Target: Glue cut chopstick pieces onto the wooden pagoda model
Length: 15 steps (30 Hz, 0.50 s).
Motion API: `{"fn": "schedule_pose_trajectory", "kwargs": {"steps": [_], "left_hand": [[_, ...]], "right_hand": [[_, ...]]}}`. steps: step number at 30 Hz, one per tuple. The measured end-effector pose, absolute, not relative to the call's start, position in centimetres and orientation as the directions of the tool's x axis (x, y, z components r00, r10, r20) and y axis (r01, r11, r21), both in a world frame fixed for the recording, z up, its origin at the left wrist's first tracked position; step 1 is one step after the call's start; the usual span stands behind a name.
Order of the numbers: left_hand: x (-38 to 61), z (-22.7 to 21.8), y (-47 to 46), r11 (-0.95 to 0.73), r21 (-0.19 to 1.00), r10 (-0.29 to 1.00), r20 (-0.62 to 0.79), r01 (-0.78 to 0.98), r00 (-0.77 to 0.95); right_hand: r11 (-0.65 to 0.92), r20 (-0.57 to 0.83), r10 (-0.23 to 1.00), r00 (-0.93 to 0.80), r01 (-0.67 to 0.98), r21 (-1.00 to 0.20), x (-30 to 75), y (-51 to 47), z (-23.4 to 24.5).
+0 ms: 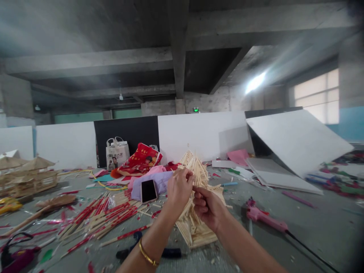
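A tall tower model built of thin wooden sticks [196, 223] stands on the grey floor in front of me. My left hand [178, 189], with a gold bangle on its wrist, is closed in a pinch on the sticks of the tower's upper part. My right hand [207, 206] is curled against the tower's middle, its fingers closed on a stick there. The tower's pointed top [189, 156] rises just behind my hands.
A heap of loose chopsticks in red wrappers [99, 218] lies at left. A black phone [148, 190] rests on purple cloth. A pink glue gun [263, 217] with cord lies right. Another stick model [27, 176] stands far left. White boards [295, 140] lean behind.
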<state>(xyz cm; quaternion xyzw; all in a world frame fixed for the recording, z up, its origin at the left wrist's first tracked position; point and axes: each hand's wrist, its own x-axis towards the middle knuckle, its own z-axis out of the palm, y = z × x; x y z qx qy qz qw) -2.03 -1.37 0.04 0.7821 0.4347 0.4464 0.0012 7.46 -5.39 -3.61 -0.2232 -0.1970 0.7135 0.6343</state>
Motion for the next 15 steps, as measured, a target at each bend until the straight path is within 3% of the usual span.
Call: {"fn": "schedule_pose_trajectory", "kwargs": {"steps": [15], "left_hand": [[-2.59,-0.69,-0.88,-0.703,0.369,0.620,0.737,0.608,0.269]], "right_hand": [[-0.138,-0.081,0.990,-0.112,-0.821,-0.554,7.50,-5.86,-3.89]]}}
